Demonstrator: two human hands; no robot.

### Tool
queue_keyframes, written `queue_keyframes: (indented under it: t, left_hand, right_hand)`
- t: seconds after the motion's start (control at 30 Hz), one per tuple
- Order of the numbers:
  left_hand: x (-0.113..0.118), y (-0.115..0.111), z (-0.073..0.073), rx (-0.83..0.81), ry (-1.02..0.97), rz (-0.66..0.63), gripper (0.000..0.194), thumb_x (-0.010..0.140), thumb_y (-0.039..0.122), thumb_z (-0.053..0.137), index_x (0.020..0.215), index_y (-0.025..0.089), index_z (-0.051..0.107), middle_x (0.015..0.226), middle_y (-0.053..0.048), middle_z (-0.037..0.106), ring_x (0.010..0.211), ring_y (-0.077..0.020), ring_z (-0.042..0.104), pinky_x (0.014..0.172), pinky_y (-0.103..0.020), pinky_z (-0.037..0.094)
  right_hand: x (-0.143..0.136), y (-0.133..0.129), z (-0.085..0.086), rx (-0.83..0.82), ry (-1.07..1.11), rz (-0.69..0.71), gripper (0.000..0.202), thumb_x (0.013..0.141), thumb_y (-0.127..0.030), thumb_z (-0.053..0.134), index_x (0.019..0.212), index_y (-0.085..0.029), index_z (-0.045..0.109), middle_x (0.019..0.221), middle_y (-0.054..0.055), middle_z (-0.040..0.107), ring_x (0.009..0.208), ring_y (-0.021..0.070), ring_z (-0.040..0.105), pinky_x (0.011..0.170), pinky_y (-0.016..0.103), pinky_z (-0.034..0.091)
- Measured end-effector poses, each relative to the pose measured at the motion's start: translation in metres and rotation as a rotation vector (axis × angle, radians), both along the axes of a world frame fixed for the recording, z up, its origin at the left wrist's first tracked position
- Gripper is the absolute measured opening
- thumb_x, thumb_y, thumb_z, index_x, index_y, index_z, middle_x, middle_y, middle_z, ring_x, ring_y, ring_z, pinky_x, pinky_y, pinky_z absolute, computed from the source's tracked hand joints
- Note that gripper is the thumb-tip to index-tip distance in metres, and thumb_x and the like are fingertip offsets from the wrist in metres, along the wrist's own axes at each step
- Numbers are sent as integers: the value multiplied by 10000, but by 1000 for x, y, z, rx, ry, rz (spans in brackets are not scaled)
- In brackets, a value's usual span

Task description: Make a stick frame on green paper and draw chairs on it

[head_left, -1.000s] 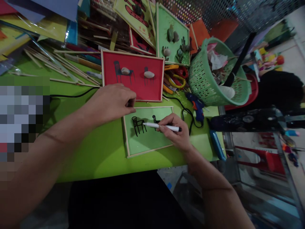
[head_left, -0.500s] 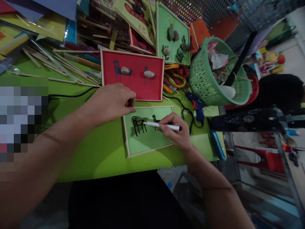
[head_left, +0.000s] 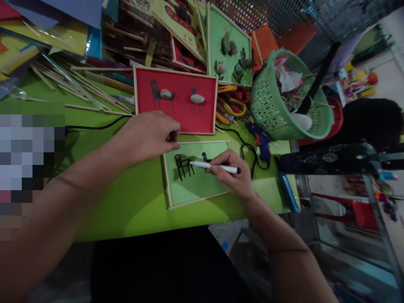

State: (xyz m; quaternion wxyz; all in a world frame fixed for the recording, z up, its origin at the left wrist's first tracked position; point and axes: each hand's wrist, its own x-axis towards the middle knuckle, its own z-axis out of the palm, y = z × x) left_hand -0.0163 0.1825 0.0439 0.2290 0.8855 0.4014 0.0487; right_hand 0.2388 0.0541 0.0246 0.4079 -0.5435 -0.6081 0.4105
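Note:
A white marker [head_left: 198,164] with a black end is gripped in my right hand [head_left: 235,172]. Its tip meets a black chair drawing [head_left: 183,165] on a light green picture board [head_left: 195,189] edged with thin wooden strips. My fingers partly cover a second chair drawing [head_left: 204,158] on the same board. My left hand [head_left: 151,132] is curled closed at the board's upper left corner, its thumb by the edge, with nothing visible in its fingers. Just behind lies a red framed picture [head_left: 186,118] with two chairs and a pale stone on each; my left hand overlaps its lower left corner.
Thin wooden sticks [head_left: 85,90] lie at the left. Other framed pictures [head_left: 229,46] lean at the back near scissors [head_left: 235,107]. To the right are a green basket [head_left: 268,97], a blue glue gun [head_left: 261,143] with a black cord, and a blue case [head_left: 288,193] at the table edge.

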Motion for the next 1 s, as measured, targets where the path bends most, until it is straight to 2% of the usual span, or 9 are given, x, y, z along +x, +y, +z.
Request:
queue_keyframes:
  t: [0.47, 1.0]
  left_hand:
    - [-1, 1, -3, 20, -31, 3, 180, 874, 401, 686, 850, 224, 707, 883, -56, 769, 902, -248, 683, 758, -345, 436]
    - [0, 0, 0, -2, -17, 12, 157, 872, 388, 693, 867, 236, 730, 883, -62, 771, 939, -274, 691, 805, -374, 464]
  right_hand:
    - [-1, 1, 0, -6, -2, 0, 226, 924, -442, 810, 914, -233, 723, 766, -1, 714, 611, 130, 593, 542, 268, 449]
    - [0, -1, 3, -43, -14, 26, 225, 917, -435, 807, 906, -224, 729, 766, 12, 720, 611, 141, 602, 534, 273, 440]
